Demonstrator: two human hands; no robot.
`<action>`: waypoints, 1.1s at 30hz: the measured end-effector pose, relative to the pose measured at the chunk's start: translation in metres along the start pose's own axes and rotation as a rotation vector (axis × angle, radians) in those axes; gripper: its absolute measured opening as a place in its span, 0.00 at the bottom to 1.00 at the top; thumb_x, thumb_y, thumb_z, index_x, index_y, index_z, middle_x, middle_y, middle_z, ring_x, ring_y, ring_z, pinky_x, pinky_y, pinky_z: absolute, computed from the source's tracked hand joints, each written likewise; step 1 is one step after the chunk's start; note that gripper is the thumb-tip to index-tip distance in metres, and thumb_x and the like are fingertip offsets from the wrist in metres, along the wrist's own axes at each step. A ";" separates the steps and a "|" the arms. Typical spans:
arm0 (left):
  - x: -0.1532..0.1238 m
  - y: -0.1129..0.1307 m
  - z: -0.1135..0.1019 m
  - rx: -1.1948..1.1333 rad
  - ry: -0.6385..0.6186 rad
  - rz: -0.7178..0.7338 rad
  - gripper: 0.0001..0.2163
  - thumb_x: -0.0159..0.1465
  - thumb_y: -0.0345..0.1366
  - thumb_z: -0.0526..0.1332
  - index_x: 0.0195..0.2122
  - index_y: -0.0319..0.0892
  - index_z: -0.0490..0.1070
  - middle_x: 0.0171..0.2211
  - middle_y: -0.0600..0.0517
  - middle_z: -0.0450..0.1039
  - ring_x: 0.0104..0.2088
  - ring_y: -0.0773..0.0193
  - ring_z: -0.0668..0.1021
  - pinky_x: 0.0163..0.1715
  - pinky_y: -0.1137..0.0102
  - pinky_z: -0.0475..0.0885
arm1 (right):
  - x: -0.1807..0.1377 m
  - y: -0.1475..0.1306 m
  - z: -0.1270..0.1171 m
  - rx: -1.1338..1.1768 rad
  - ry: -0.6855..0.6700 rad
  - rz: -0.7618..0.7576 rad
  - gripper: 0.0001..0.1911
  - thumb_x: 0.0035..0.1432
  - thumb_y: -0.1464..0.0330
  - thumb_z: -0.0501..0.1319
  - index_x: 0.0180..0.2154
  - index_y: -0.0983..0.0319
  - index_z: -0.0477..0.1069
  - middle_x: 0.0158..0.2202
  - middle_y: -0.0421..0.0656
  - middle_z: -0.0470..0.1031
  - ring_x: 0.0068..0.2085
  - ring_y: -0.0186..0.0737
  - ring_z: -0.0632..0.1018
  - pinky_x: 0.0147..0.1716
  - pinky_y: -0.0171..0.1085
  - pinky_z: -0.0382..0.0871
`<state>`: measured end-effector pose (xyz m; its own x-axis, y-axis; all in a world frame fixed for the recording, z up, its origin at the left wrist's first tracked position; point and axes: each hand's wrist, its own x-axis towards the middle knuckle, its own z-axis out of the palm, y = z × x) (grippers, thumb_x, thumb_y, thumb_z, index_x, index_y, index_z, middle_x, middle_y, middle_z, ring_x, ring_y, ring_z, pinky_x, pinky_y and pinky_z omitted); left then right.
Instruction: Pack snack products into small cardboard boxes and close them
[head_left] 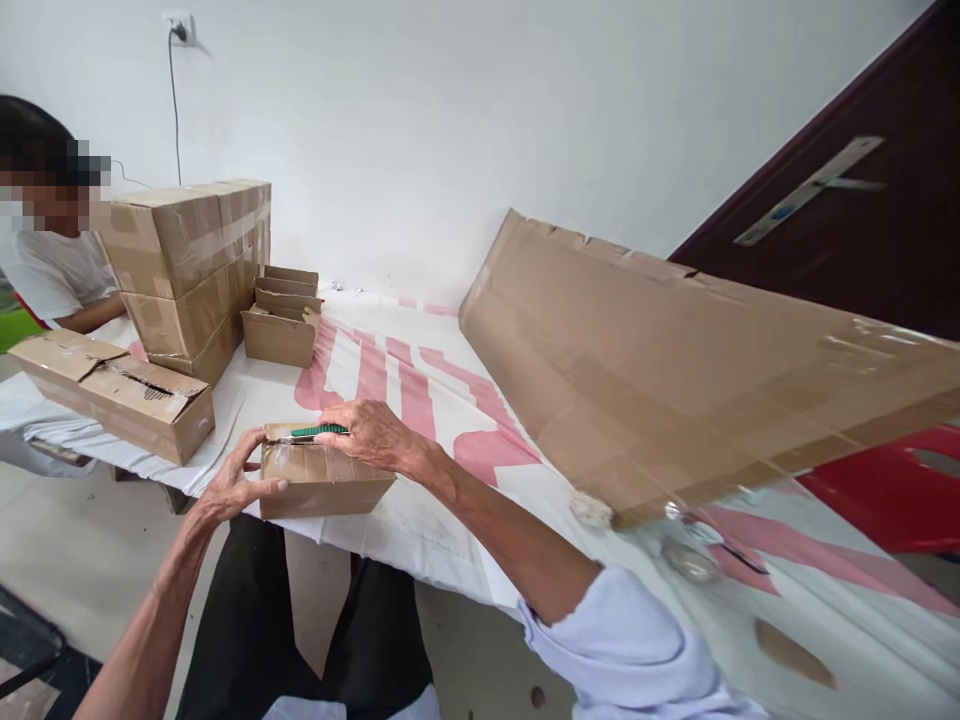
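Observation:
A small cardboard box (326, 490) sits at the near edge of the cloth-covered table, its top taped and torn along the far seam. My left hand (238, 480) grips its left end, fingers at the far corner and thumb along the near top edge. Over the top, my right hand (371, 432) is closed around a green utility knife (319, 430), which lies along the torn seam. Whether the blade is in the cardboard cannot be made out.
Left stand stacked taped cartons (180, 250), a long torn-topped carton (112, 390) and an open box (281, 335). A large cardboard sheet (660, 380) leans at the right, near a red chair (892, 490). Another person (56, 270) sits at the far left.

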<state>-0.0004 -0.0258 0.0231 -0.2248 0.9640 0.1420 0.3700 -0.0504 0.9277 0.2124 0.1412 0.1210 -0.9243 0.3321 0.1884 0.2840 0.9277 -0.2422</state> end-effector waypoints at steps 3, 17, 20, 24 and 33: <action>-0.001 0.000 0.001 0.004 0.008 0.015 0.35 0.58 0.52 0.73 0.65 0.51 0.69 0.70 0.43 0.65 0.67 0.39 0.71 0.58 0.53 0.75 | 0.008 -0.004 -0.004 -0.080 -0.045 -0.032 0.11 0.72 0.62 0.63 0.37 0.59 0.81 0.36 0.42 0.83 0.35 0.39 0.77 0.32 0.36 0.53; 0.000 -0.004 -0.004 0.039 0.035 0.032 0.34 0.58 0.51 0.73 0.65 0.49 0.71 0.69 0.43 0.66 0.67 0.40 0.71 0.59 0.53 0.75 | 0.002 0.042 -0.022 -0.261 -0.128 -0.032 0.16 0.65 0.57 0.71 0.28 0.59 0.80 0.27 0.45 0.78 0.34 0.44 0.77 0.33 0.39 0.57; 0.000 -0.004 -0.005 0.059 0.038 0.048 0.34 0.58 0.51 0.73 0.65 0.50 0.72 0.69 0.43 0.66 0.66 0.39 0.72 0.58 0.53 0.76 | -0.034 0.085 -0.038 -0.188 -0.106 0.060 0.16 0.64 0.55 0.71 0.29 0.57 0.80 0.28 0.45 0.79 0.35 0.44 0.77 0.33 0.38 0.56; 0.002 -0.005 -0.008 0.040 0.042 0.023 0.42 0.55 0.52 0.76 0.70 0.52 0.66 0.72 0.41 0.62 0.71 0.34 0.67 0.58 0.51 0.77 | -0.083 0.132 -0.042 -0.069 0.051 0.285 0.16 0.68 0.54 0.65 0.33 0.56 0.81 0.31 0.44 0.79 0.37 0.44 0.77 0.35 0.38 0.59; 0.012 -0.005 -0.019 0.063 -0.035 0.019 0.50 0.52 0.50 0.79 0.75 0.53 0.60 0.76 0.39 0.56 0.72 0.31 0.64 0.61 0.46 0.75 | -0.134 0.110 0.121 0.136 0.372 0.611 0.12 0.67 0.67 0.56 0.46 0.59 0.76 0.42 0.48 0.79 0.45 0.48 0.79 0.44 0.41 0.72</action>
<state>-0.0218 -0.0192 0.0263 -0.1856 0.9717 0.1460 0.4298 -0.0534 0.9014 0.3367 0.1785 -0.0464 -0.4560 0.8424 0.2873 0.6649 0.5370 -0.5192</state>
